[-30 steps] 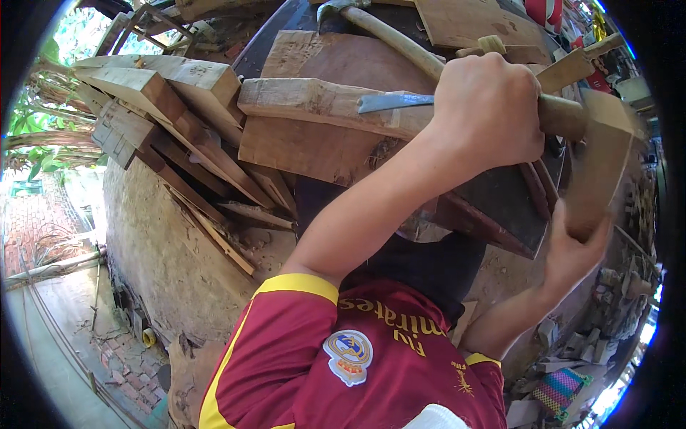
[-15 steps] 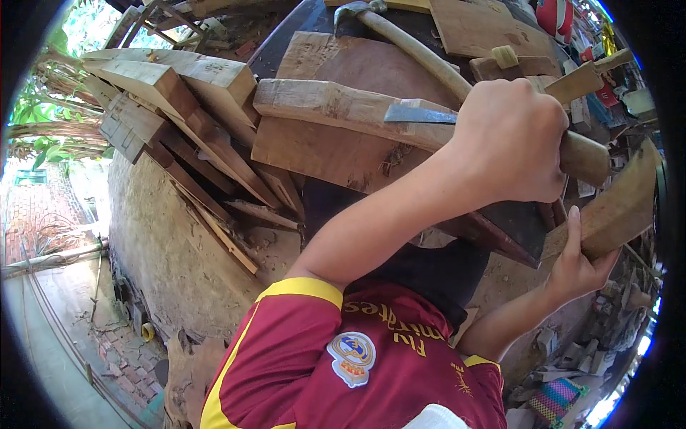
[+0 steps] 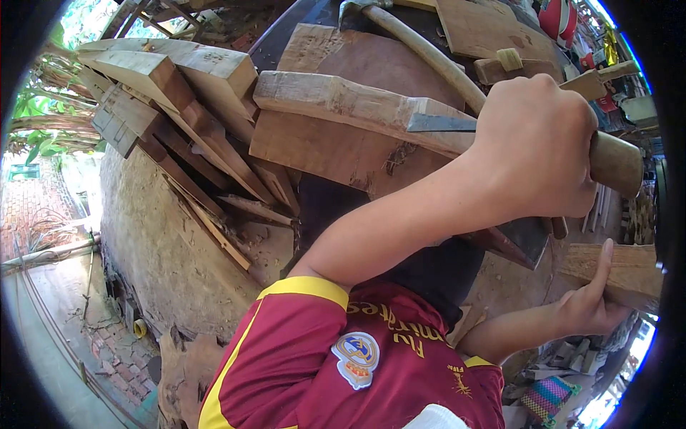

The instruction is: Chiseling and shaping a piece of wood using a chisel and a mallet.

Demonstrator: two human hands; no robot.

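Observation:
My left hand (image 3: pixel 536 146) is wrapped round the wooden handle of a chisel (image 3: pixel 443 124). Its flat metal blade points left and lies over a long carved piece of wood (image 3: pixel 357 102), though I cannot tell whether the edge touches. The thick handle end sticks out on the right of my fist. Lower right, my right hand (image 3: pixel 597 307) grips a broad wooden block (image 3: pixel 622 268), with one finger stretched along its face. Part of that block runs out of the picture's rim.
A hammer (image 3: pixel 418 50) lies beyond the carved wood. Beneath that wood sits a wide board (image 3: pixel 321 154). Several thick timbers (image 3: pixel 207 68) lean at the left. A small wood piece (image 3: pixel 516 69) and another board (image 3: pixel 493 28) are far right; a woven checked basket (image 3: pixel 549 397) is lower right.
My left hand and the chisel have shifted right along the carved wood. My right hand has moved lower and outward, and the wooden block has dropped and turned more level.

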